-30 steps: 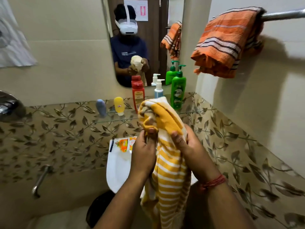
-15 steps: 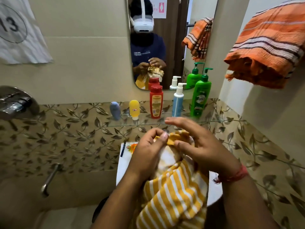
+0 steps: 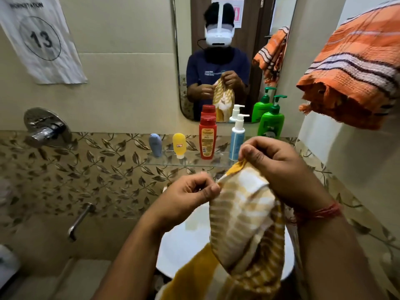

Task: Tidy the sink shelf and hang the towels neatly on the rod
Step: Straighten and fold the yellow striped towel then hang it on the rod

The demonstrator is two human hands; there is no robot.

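Pinching a yellow striped towel (image 3: 240, 215) along its top edge, the left hand (image 3: 188, 195) and right hand (image 3: 279, 167) hold it above the sink (image 3: 179, 245). It looks soft, light and floppy; corners seem the best grip for spreading.

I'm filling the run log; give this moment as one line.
step: unfolding yellow striped towel | left hand: pinches edge | right hand: pinches top | orange towel: hung
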